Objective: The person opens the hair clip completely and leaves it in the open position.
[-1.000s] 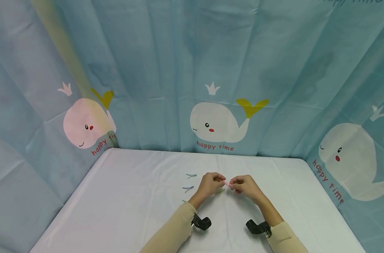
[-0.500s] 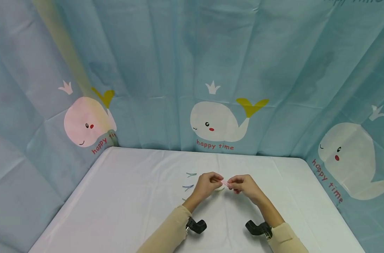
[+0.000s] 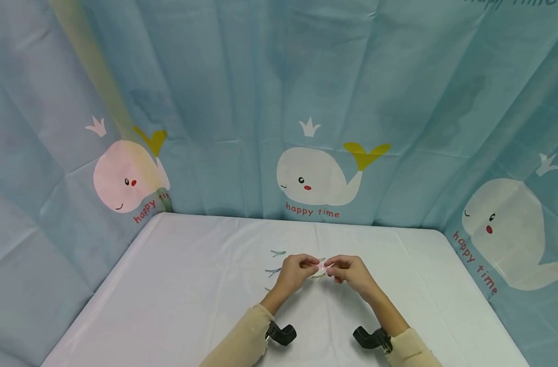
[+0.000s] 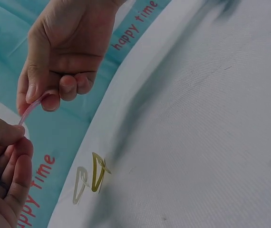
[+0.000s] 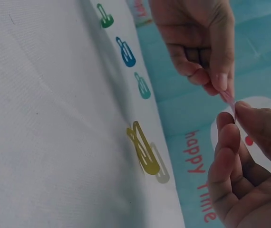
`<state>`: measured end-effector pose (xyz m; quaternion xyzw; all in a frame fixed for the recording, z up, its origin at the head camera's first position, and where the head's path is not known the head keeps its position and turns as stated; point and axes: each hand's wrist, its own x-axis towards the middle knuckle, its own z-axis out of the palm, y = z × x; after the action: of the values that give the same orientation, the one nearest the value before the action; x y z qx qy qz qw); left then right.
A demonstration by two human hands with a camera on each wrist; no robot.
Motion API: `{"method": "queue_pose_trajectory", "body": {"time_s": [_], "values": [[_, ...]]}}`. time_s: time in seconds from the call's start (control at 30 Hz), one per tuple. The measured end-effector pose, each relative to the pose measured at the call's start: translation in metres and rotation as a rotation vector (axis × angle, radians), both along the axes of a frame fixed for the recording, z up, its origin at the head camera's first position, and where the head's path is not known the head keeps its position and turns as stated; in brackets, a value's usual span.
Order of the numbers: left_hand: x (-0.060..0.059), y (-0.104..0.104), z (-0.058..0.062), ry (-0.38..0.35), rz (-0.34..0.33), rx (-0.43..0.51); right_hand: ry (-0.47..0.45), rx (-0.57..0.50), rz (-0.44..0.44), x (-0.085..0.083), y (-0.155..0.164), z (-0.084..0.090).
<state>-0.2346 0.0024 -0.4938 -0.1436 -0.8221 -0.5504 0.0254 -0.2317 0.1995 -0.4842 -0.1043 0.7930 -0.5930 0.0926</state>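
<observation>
A pink snap hair clip is stretched between both hands over the table. My left hand pinches one end between thumb and fingers, while my right hand pinches the other. The left wrist view shows the thin pink clip edge-on and slightly bowed, its ends covered by the fingertips. Below the hands, a yellow snap clip lies beside a pale grey one, both with their prongs lifted.
To the left of my left hand, a teal clip, a blue clip and a green clip lie in a column on the white tabletop. A blue whale-print curtain stands behind the table's far edge.
Both hands have shifted a little left with the pink clip, which now lies more level between them. A pale clip has come into sight behind it.
</observation>
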Motion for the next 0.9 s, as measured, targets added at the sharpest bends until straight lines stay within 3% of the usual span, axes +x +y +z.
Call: {"method": "queue_pose_trajectory", "body": {"time_s": [0.3,0.7,0.9], "values": [[0.0016,-0.0037,-0.0009,-0.005,0.012,-0.005,0.025,-0.009,0.006,0.0012,-0.0025,-0.0027],[0.0039,-0.0056,0.0021,-0.018,0.002,0.011,-0.005,-0.016,-0.112,0.0018,-0.0069,0.0009],[0.0072,-0.0070,0.0034,-0.054,-0.031,0.041,0.011,-0.018,-0.082,0.0056,-0.0069,0.0048]]}}
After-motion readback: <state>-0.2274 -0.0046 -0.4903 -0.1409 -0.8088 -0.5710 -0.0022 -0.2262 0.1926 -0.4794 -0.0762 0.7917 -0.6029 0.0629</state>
